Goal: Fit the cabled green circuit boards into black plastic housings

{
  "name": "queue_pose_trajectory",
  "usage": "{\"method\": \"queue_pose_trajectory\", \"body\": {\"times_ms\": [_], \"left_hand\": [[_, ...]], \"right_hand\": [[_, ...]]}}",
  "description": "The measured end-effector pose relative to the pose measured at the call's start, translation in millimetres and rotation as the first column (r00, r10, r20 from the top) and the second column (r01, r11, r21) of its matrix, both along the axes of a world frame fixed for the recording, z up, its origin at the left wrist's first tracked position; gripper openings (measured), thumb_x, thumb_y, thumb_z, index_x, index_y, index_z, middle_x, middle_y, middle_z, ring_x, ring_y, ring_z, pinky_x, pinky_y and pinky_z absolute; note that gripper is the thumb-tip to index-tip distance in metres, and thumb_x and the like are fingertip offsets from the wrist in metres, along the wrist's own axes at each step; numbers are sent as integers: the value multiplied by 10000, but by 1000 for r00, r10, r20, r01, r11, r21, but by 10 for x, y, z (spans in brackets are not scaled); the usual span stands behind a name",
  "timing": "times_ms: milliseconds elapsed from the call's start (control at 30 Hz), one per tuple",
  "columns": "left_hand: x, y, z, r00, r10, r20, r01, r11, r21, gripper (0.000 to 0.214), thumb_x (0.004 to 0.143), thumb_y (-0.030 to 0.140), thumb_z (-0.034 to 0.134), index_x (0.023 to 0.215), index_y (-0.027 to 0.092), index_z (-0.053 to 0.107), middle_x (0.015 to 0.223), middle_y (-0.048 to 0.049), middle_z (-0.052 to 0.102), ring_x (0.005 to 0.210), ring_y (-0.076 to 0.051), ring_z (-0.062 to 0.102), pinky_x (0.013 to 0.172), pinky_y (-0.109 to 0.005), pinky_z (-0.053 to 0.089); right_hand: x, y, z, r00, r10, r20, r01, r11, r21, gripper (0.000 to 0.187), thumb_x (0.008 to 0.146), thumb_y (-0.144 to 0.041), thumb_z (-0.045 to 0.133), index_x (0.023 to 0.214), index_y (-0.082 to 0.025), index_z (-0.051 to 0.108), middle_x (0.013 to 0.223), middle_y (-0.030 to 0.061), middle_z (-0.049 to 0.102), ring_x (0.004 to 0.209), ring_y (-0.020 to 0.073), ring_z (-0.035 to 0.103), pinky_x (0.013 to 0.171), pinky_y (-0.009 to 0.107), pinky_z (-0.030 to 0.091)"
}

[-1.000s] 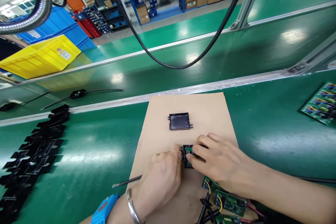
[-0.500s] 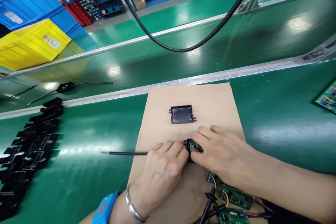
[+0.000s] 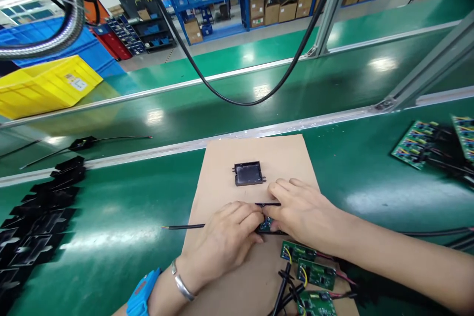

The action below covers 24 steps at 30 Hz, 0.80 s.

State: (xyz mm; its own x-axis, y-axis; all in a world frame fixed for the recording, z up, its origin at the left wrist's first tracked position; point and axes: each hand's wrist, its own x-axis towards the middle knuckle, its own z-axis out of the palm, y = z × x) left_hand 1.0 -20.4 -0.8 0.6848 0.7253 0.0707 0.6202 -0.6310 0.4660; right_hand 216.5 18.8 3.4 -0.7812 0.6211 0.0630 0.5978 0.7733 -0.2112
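On the cardboard sheet point(image 3: 215, 168), both hands meet over a small circuit board point(image 3: 265, 224) inside a black plastic case point(image 3: 269, 204). The fingers of my left hand point(image 3: 231, 229) are closed on the board's left end, where a black cable point(image 3: 187, 227) with a stripped tip runs out beneath the palm. From the right, my right hand point(image 3: 299, 210) grips the board and case with thumb and fingers. Much of the case is hidden under the hands. A second black case point(image 3: 248, 174), open side up, lies just beyond them.
Several wired green circuit boards point(image 3: 316, 274) lie near my right forearm. Black cases point(image 3: 40, 217) are lined up at the left. More circuit boards point(image 3: 416, 144) rest at the far right. A black cable point(image 3: 244, 103) hangs in a loop ahead, and a yellow bin point(image 3: 48, 86) stands back left.
The view has tilted up and shifted right. Between my hands the board, tilted before, now sits lower and flatter in the case, and my left fingers reach over it.
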Motion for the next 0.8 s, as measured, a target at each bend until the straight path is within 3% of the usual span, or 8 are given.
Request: {"method": "queue_pose_trajectory", "body": {"times_ms": [100,233,433,567,700,800], "left_hand": [[4,46,-38,997,-38,-62,41,998,48,38,949,191,512,975,180,536,1046,-38,602,903,-196,552,808,-360,490],[20,54,-28,994,-72,-79,78,995,69,26,953,179,508,947,176,534,1005,-31,605,872,-193,552,786,-354,492],[-2,101,-81,999,-32,-6,32,999,20,54,937,234,556,949,190,526,975,-30,612,874,-191,570,778,-354,507],[-71,174,-148,995,-3,98,5,1000,-18,324,856,387,666,1049,197,488,1069,-60,595,973,-198,571,821,-342,520],[-60,137,-64,997,14,74,-17,999,48,459,841,407,680,1167,165,465,1193,-130,539,1104,-257,512,904,-422,498],[9,55,-13,999,-49,-15,50,994,93,435,888,323,616,1265,168,465,1247,-123,532,1115,-262,504,941,-451,479]], "right_hand": [[-37,-8,16,999,23,44,-27,996,84,144,868,-266,647,746,-193,624,822,57,504,843,250,503,659,368,397],[-75,-18,20,997,45,70,-52,993,108,88,876,-172,596,789,-175,600,818,69,517,819,248,504,617,353,401],[-103,13,-36,999,-43,-12,42,997,-62,38,875,-179,608,859,-167,639,905,78,557,873,239,533,653,342,442],[4,71,-42,988,-54,-146,21,975,-221,83,845,-233,660,914,-192,684,947,57,599,934,221,553,811,343,459],[264,38,31,952,-151,-264,62,946,-317,457,819,-154,649,1258,-242,555,1113,43,609,1055,211,547,918,340,431],[457,-53,83,935,-281,-217,196,918,-346,444,843,-195,619,1273,-195,510,1106,69,614,1015,223,566,862,340,446]]}}
